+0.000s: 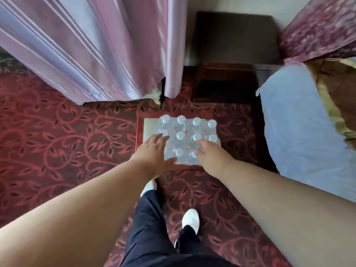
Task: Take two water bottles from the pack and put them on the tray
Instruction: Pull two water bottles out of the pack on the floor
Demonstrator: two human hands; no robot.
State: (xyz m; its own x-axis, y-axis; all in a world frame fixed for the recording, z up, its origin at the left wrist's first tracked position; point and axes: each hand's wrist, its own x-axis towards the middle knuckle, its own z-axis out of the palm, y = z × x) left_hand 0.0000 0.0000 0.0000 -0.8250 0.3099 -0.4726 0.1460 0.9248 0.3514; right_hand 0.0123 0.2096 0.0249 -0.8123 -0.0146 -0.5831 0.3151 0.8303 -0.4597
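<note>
I have both hands down on the pack (187, 139), which sits on the tray (139, 135) on the floor under my reach. My left hand (154, 151) lies spread flat on its near-left corner; my right hand (209, 155) rests fingers loosely open on the near-right bottles. No bottle is out yet. Next, I judge, I must tear the wrap and grip a cap.

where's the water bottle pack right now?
In the head view, the water bottle pack sits centre frame on a red-rimmed tray on the carpet, with left hand and right hand on its near edge.
</note>
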